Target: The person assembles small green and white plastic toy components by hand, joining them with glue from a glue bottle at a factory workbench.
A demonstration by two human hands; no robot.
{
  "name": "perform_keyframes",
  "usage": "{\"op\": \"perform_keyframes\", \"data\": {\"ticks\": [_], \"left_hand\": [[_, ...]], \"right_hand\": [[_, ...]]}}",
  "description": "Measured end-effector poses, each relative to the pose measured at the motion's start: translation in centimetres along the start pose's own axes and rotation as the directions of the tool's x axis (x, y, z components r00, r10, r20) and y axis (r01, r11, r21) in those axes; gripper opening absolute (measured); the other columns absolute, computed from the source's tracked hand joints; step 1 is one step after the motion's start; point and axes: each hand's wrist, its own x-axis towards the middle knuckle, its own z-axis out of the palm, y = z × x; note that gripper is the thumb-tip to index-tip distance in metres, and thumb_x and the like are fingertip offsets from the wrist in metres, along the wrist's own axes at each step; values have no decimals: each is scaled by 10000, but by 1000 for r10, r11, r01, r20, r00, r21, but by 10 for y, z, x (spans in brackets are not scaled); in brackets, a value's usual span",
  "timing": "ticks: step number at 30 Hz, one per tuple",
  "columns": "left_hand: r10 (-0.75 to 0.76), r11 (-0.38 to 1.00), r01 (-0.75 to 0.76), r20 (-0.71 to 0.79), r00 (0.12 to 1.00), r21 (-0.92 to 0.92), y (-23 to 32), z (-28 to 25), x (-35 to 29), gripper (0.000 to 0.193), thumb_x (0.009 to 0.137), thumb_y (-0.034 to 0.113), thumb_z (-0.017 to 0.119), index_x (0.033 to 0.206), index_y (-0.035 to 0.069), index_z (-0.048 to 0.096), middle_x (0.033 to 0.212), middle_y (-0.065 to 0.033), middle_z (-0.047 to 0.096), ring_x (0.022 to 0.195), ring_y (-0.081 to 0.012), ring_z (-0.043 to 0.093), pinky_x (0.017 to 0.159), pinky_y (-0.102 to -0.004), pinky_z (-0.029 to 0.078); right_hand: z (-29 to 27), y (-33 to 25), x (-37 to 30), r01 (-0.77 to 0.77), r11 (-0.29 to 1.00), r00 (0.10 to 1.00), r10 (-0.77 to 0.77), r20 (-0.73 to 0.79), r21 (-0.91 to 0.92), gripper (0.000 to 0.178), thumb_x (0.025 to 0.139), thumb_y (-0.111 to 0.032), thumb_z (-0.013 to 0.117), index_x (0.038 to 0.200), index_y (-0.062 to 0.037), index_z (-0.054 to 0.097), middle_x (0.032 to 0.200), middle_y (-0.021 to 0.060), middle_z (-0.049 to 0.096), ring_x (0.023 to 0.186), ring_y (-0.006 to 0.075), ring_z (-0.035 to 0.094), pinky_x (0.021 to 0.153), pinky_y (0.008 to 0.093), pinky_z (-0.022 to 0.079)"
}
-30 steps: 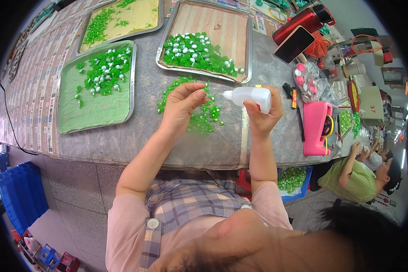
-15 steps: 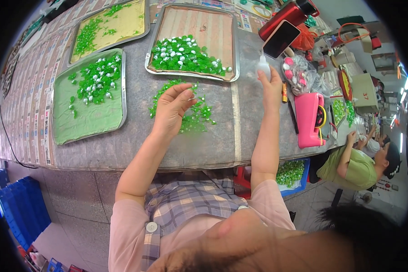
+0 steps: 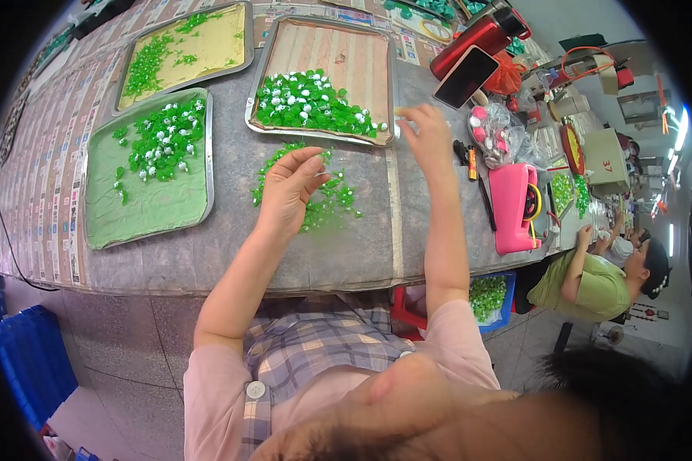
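Note:
My left hand hovers over a loose pile of small green plastic pieces on the grey table, thumb and fingers pinched on one green piece. My right hand is stretched out to the right front corner of a metal tray that holds a heap of green pieces with white beads. Its fingers are apart and I see nothing in them. The white squeeze bottle is out of sight.
A green-lined tray and a yellow-lined tray with more pieces lie to the left. A red flask, a dark phone and a pink tool stand on the right. Another person in green sits beyond the table's right end.
My right hand carried the white bottle away to the upper right and now has come back to the tray corner without it. My left hand stayed over the green pile.

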Motion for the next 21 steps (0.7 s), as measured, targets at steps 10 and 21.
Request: {"op": "perform_keyframes", "data": {"ticks": [10, 21], "left_hand": [[-32, 999, 32, 18, 999, -14, 0, 2, 0, 140, 743, 80, 564, 876, 37, 546, 781, -10, 555, 703, -89, 524, 664, -239, 461], [-84, 996, 78, 109, 991, 53, -3, 8, -4, 125, 754, 83, 549, 866, 31, 535, 836, -38, 565, 750, -113, 543, 690, -243, 463]], "right_hand": [[4, -16, 7, 22, 1000, 987, -22, 157, 0, 204, 662, -115, 605, 842, -29, 561, 756, 64, 547, 722, 208, 519, 638, 282, 409], [8, -70, -39, -525, 37, 850, 66, 523, 850, 162, 702, -14, 592, 852, 18, 541, 777, 59, 576, 694, 100, 548, 626, 205, 448]]}}
